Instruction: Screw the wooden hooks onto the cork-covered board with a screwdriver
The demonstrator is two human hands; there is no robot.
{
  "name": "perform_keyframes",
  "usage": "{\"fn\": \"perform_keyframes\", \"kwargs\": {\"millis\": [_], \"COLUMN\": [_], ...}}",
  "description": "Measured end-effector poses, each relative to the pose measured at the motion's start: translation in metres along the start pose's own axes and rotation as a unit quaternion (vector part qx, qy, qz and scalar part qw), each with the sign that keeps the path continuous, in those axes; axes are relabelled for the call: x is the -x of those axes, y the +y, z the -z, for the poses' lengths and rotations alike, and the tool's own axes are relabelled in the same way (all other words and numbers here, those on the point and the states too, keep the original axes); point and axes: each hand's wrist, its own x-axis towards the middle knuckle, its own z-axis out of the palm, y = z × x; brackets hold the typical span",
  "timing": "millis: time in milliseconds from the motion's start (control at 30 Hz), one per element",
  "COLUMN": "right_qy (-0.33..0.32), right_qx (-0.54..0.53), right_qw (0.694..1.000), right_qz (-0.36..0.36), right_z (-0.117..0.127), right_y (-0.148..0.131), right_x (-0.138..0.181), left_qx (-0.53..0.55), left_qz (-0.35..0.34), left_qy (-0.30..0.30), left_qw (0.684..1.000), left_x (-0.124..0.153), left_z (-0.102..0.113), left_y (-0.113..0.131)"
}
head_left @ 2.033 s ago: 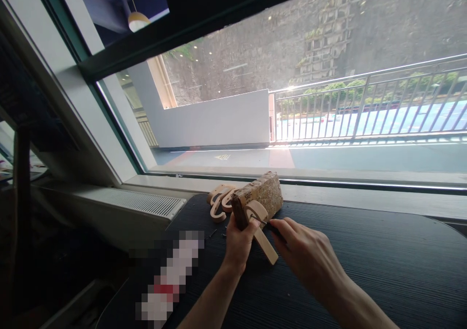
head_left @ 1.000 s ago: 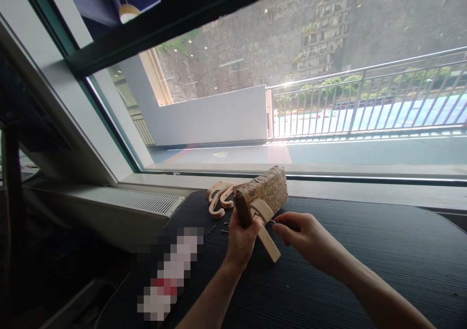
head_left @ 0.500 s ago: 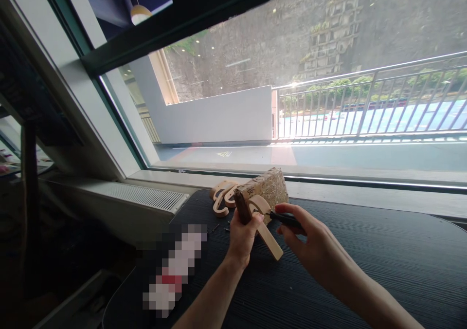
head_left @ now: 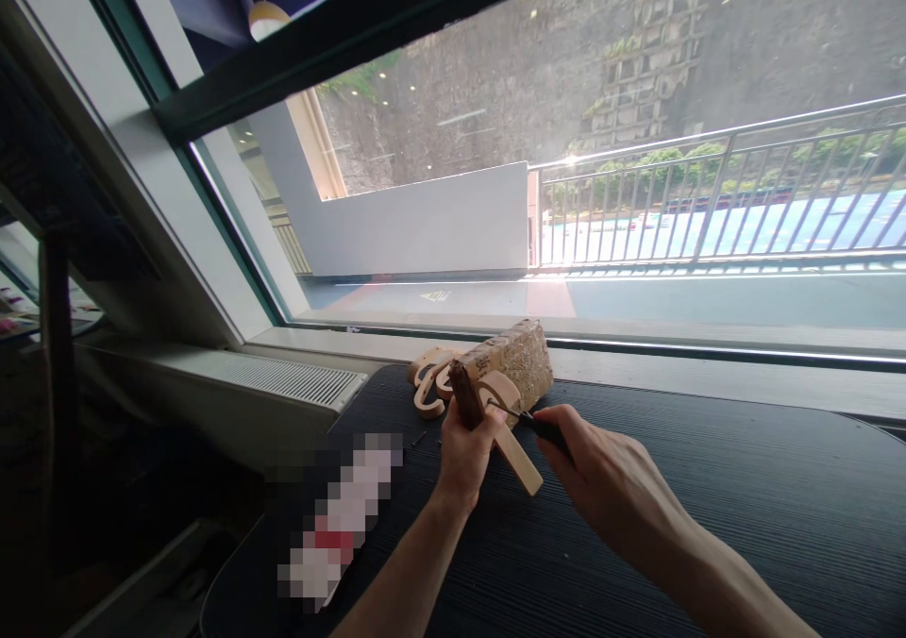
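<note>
Left hand (head_left: 463, 449) clasps wooden hook (head_left: 520, 461); right hand (head_left: 601, 454) slants screwdriver (head_left: 553, 433) inward.

We see a black, grained tabletop (head_left: 708, 473) with rounded corners. Near its far left corner we have pale curved wooden pieces (head_left: 429, 412) together and, nearer us, small screws (head_left: 419, 439). Beside the left edge lies a pixelated, pale-and-red strip (head_left: 346, 515).

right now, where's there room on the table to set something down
The widest bare stretch of the black table lies right of the right hand, bordered by the window ledge. A smaller one lies nearer the camera, between both arms. Crowded around the left hand: block, curved wooden piece and hooks, blurred item farther left.
</note>
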Motion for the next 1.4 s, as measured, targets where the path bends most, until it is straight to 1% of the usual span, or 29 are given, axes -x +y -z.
{"fn": "perform_keyframes", "kwargs": {"millis": [133,233,300,367,433,467,600,700,767,800,867,967,1067,1167,1233,1333,1400], "right_qy": [-0.020,-0.023,-0.019,-0.013,0.000,0.012,0.061,0.084,0.092,0.091,0.084,0.055,0.023,0.026,0.041,0.053,0.060], "right_qx": [-0.112,-0.178,-0.164,-0.107,-0.045,-0.022,0.043,0.069,0.060,0.050,0.026,0.003,0.011,-0.004,-0.015,0.002,0.022], "right_qw": [0.989,0.975,0.977,0.984,0.990,0.993,0.997,0.994,0.993,0.994,0.996,0.994,0.994,0.996,0.997,0.999,0.998], "right_qz": [-0.096,-0.129,-0.135,-0.139,-0.131,-0.116,-0.011,0.033,0.035,0.025,-0.018,-0.090,-0.110,-0.091,-0.058,0.007,0.023], "right_z": [0.004,0.004,0.004,0.006,0.008,0.009,0.012,0.008,0.003,0.002,0.000,0.003,0.006,0.010,0.012,0.013,0.011], "right_y": [0.001,0.004,0.004,0.001,-0.002,-0.003,-0.004,-0.004,-0.006,-0.006,-0.006,-0.004,-0.003,-0.003,-0.003,-0.003,-0.003], "right_x": [-0.003,-0.005,-0.006,-0.005,-0.003,-0.002,0.001,0.001,0.000,0.000,-0.001,-0.004,-0.005,-0.003,-0.001,0.001,0.000], "left_qx": [-0.019,-0.025,-0.014,0.004,0.020,0.026,0.032,0.019,0.004,-0.004,-0.015,-0.010,-0.001,0.011,0.027,0.049,0.046], "left_qz": [-0.015,-0.022,-0.009,0.011,0.026,0.030,0.034,0.023,0.008,0.001,-0.008,-0.007,0.008,0.024,0.031,0.038,0.031], "left_qy": [-0.009,-0.008,-0.012,-0.013,-0.009,-0.007,-0.004,-0.004,-0.002,-0.002,-0.004,-0.004,0.006,0.009,0.003,0.000,0.007], "left_qw": [1.000,0.999,1.000,1.000,0.999,0.999,0.999,1.000,1.000,1.000,1.000,1.000,1.000,1.000,0.999,0.998,0.998], "left_x": [0.001,0.002,0.002,0.003,0.004,0.004,0.004,0.004,0.003,0.004,0.004,0.004,0.005,0.005,0.005,0.004,0.003], "left_z": [0.000,-0.001,-0.001,-0.002,-0.004,-0.004,-0.005,-0.004,-0.003,-0.002,-0.002,-0.002,-0.004,-0.005,-0.005,-0.005,-0.005], "left_y": [0.000,-0.001,-0.001,-0.001,-0.001,0.000,-0.001,-0.002,-0.003,-0.003,-0.002,-0.001,-0.001,-0.001,-0.001,-0.001,-0.001]}}
